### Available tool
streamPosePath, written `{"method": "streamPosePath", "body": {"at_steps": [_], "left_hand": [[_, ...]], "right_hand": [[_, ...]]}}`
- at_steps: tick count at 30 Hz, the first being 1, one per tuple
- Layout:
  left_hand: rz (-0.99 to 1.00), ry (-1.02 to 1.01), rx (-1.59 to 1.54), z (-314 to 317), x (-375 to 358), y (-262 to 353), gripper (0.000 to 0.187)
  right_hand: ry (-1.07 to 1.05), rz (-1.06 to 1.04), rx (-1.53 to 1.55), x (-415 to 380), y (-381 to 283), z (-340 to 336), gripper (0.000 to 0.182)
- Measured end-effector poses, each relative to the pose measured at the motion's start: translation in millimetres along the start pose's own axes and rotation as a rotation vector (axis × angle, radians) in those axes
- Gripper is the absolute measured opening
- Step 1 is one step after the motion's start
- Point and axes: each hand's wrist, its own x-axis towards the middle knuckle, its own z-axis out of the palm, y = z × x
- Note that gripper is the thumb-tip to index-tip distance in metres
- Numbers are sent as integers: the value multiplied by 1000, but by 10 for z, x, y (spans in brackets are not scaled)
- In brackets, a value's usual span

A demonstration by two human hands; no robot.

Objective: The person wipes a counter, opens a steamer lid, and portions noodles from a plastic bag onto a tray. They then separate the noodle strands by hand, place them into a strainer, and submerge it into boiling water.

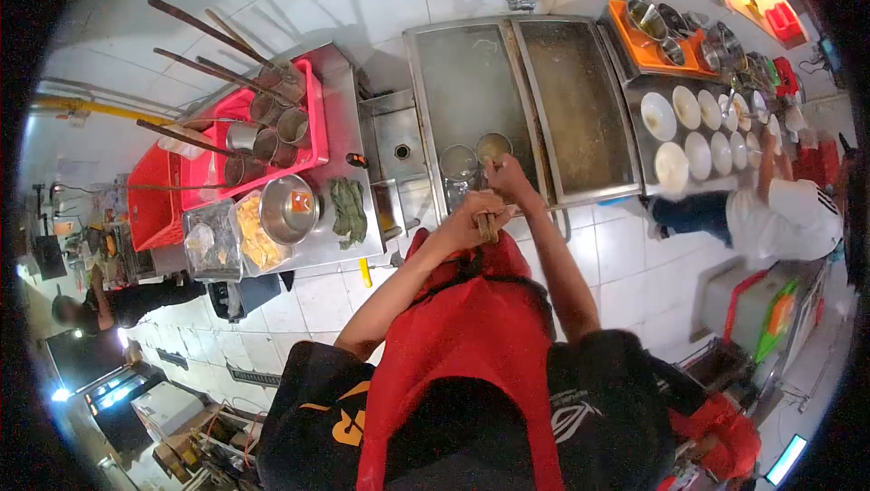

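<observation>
My left hand (478,219) is closed around the wooden handles (489,226) of the noodle strainers, close to my apron. Two round strainer baskets sit over the near part of the left steaming vat (476,74). One is the left basket (459,163); beside it is the right basket (494,146). My right hand (514,180) is at the near edge of the right basket, fingers closed. Whatever those fingers hold is hidden from view.
Left of the vat are a small sink (396,124), a steel bowl (289,209), a green cloth (348,211) and a pink crate (313,120) of long-handled strainers. To the right are the second vat (580,110), rows of white bowls (671,167) and a person in white (788,210).
</observation>
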Motion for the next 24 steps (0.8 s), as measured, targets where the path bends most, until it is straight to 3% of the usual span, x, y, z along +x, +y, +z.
{"method": "streamPosePath", "body": {"at_steps": [2, 4, 6, 8, 10, 11, 12, 14, 16, 18, 19, 24], "left_hand": [[7, 67, -18, -36, 20, 32, 28], [49, 10, 32, -50, -69, 45, 28], [35, 5, 43, -49, -102, 92, 29], [36, 2, 61, -69, -42, 152, 30], [39, 44, 5, -56, -49, 217, 32], [38, 44, 2, -33, -71, 201, 32], [40, 33, 13, -19, -69, 157, 33], [44, 14, 28, -33, -55, 125, 33], [66, -25, 56, -44, -58, 117, 32], [47, -10, 44, -21, -85, 137, 31], [32, 10, 47, -18, -65, 150, 31], [60, -14, 14, -1, -67, 106, 31]], "right_hand": [[-82, -142, 40, 98, 135, 95, 25], [103, -47, 289, 55, 349, 258, 31], [10, 38, 334, 65, 405, 195, 33], [-115, -30, 292, 14, 146, -20, 32], [-48, 103, 651, -77, -358, -433, 31], [39, 253, 556, 40, 169, -101, 29], [42, 251, 553, 28, 308, 47, 29], [-12, -44, 312, -4, 404, 225, 39], [-79, 50, 386, -33, 314, 177, 39], [164, 228, 428, -64, 253, 39, 36], [92, 143, 256, -8, 348, 189, 36], [161, 88, 291, -32, 693, 648, 37]]}}
